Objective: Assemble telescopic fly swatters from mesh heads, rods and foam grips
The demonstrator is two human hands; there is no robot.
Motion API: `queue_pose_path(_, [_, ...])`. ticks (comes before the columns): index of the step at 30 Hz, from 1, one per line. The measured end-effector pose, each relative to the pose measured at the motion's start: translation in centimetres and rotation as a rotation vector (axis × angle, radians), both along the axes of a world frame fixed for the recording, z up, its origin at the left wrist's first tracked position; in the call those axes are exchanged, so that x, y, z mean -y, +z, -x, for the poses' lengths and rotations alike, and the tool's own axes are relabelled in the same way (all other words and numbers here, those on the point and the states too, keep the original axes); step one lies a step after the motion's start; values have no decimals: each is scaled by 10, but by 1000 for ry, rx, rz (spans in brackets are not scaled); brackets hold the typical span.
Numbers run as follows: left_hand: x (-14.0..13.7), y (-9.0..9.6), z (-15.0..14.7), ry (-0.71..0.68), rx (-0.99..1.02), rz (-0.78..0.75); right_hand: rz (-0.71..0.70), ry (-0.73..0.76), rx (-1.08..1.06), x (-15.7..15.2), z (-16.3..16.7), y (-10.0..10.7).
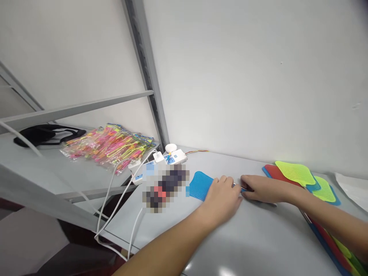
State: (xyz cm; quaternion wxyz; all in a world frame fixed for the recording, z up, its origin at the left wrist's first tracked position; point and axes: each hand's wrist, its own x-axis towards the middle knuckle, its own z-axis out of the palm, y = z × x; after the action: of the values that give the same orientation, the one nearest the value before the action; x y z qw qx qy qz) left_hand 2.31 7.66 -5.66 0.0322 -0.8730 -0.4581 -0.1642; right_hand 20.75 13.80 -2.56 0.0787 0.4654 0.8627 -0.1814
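Note:
A blue fly swatter [199,186] with a perforated head lies low over the grey table, its head pointing left. My left hand [222,199] is closed over its neck, where the head meets a thin metal rod. Just to the right, my right hand [260,188] closes round the rod or handle end, its fingertips partly hidden. Beyond my right forearm is a pile of more swatters, among them a yellow-green swatter [296,172] and a red swatter [280,174], with blue ones beneath. Their handles run toward the lower right, under my arm.
A white power strip [179,156] with plugs and cables stands at the table's back left corner, beside a blurred dark and red object [166,188]. On the left shelf lie bagged colourful items [112,145] and a black strapped item [37,134]. A metal post [149,69] rises behind.

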Motion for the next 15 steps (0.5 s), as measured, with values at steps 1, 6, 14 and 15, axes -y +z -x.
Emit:
queue_pose_path(1, [-1,-1,1,-5,13,5,14,-17,-4,0,0,-1])
queue_pose_path(6, [1,-4,1,-19,75,126,84,-99,-59,4,4,-5])
queue_pose_path(14, [5,1,-6,84,696,399,82,-240,-431,32,23,-4])
queue_pose_path(15, [6,2,-8,92,767,431,56,-254,-436,36,25,-4])
